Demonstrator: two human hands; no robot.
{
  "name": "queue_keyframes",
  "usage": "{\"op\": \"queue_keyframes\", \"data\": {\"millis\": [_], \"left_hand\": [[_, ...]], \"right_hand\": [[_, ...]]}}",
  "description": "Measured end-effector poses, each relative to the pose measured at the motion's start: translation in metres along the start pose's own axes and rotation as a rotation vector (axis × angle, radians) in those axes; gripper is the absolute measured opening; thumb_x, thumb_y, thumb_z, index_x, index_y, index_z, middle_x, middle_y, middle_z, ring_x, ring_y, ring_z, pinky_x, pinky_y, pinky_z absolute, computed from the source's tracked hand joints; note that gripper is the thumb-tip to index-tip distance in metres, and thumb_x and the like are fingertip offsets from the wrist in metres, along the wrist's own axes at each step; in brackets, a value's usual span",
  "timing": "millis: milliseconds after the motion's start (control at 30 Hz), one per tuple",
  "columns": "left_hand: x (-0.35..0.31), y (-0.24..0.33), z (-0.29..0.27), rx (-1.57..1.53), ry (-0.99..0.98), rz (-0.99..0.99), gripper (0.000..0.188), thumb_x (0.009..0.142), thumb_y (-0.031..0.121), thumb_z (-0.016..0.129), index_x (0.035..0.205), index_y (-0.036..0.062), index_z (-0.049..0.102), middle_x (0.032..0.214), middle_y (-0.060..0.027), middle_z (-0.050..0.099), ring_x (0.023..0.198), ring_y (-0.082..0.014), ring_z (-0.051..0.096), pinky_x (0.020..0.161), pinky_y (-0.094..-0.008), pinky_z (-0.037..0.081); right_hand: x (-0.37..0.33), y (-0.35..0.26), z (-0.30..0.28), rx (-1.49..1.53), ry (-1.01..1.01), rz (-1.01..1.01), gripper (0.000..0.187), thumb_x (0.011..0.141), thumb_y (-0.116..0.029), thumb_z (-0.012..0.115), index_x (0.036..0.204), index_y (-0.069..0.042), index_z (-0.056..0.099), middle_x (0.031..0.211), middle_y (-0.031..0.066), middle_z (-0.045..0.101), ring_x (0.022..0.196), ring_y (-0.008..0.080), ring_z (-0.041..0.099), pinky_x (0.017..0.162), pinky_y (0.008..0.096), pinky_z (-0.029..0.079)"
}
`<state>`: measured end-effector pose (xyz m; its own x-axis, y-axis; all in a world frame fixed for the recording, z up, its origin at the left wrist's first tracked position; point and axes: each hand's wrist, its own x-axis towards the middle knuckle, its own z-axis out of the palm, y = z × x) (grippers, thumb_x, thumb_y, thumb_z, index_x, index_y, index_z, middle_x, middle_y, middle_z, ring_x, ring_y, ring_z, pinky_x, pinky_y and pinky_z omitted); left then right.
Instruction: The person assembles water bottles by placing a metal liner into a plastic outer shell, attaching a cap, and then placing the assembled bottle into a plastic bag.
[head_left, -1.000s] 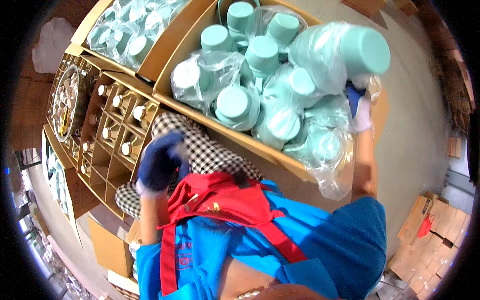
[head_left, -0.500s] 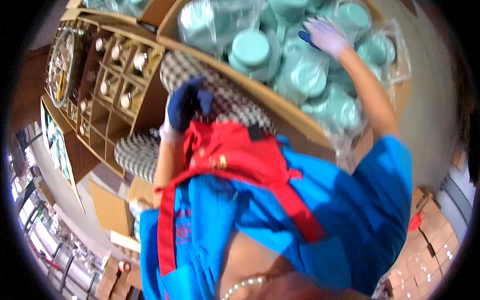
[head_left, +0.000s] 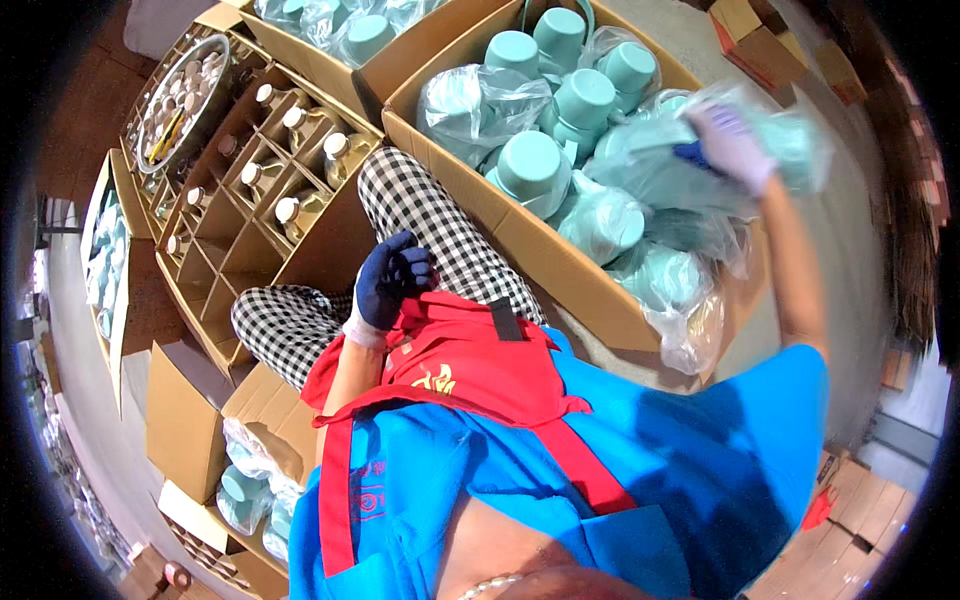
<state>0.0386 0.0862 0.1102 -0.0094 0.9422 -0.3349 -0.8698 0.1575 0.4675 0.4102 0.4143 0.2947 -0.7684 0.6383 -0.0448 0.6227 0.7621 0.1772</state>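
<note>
Right hand, fingers bent around a mint-green rounded container in a clear plastic bag, over the right of the brown cardboard box; left hand half-curled, empty. Slack plastic could slide within the grip, dropping the container.

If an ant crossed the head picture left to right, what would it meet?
Round bowl, gloved left hand, black patch on the red apron, right hand at a plastic bag, red thing lower right.
</note>
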Motion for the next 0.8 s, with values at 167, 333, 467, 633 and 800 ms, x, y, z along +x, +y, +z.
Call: {"op": "queue_keyframes", "data": {"millis": [167,333,467,633,800], "left_hand": [[-0.054,0.078,0.006,0.648,0.034,0.477,0.044,0.1,0.018,0.057,0.138,-0.0024,0.051,0.129,-0.0137,0.063,0.122,-0.0253,0.059,0.106,-0.0383,0.045],[-0.163,0.189,0.088,1.815,0.21,1.079,0.095,0.085,0.046,0.074,0.155,0.0034,0.026,0.157,-0.016,0.034,0.147,-0.0261,0.031,0.12,-0.0453,0.025],[-0.243,0.234,0.139,1.474,0.121,1.184,0.053,0.099,0.025,0.061,0.145,0.0061,0.044,0.131,-0.0145,0.059,0.118,-0.0256,0.061,0.095,-0.0377,0.055],[-0.206,0.24,0.158,1.408,0.071,1.032,0.028,0.098,0.023,0.06,0.111,-0.0015,0.066,0.097,-0.0051,0.066,0.09,-0.0128,0.06,0.082,-0.0276,0.05],[-0.175,0.26,0.196,0.628,-0.208,0.934,0.034,0.102,0.028,0.052,0.125,0.004,0.059,0.117,-0.0079,0.065,0.103,-0.0199,0.062,0.094,-0.0332,0.049]], "right_hand": [[-0.034,-0.042,-0.124,0.376,0.557,0.04,0.046,0.079,-0.03,0.079,0.116,-0.004,0.068,0.105,0.0169,0.069,0.094,0.0338,0.065,0.09,0.0396,0.049],[0.043,-0.151,-0.063,1.229,0.334,-0.183,0.036,0.09,-0.021,0.066,0.121,-0.004,0.063,0.116,0.0082,0.066,0.107,0.0201,0.061,0.096,0.0336,0.047],[0.122,-0.309,0.042,1.731,-0.092,-0.358,0.035,0.106,-0.022,0.048,0.133,-0.002,0.055,0.13,0.0046,0.059,0.119,0.0143,0.054,0.106,0.0314,0.042],[0.131,-0.388,-0.14,1.898,0.26,-0.932,0.047,0.109,-0.029,0.039,0.148,-0.004,0.041,0.135,0.0077,0.059,0.12,0.0215,0.06,0.11,0.0364,0.044],[0.198,-0.373,-0.19,1.561,0.012,-1.476,0.04,0.104,-0.031,0.046,0.131,-0.002,0.055,0.125,0.0095,0.063,0.112,0.0227,0.062,0.102,0.0373,0.049]]}}
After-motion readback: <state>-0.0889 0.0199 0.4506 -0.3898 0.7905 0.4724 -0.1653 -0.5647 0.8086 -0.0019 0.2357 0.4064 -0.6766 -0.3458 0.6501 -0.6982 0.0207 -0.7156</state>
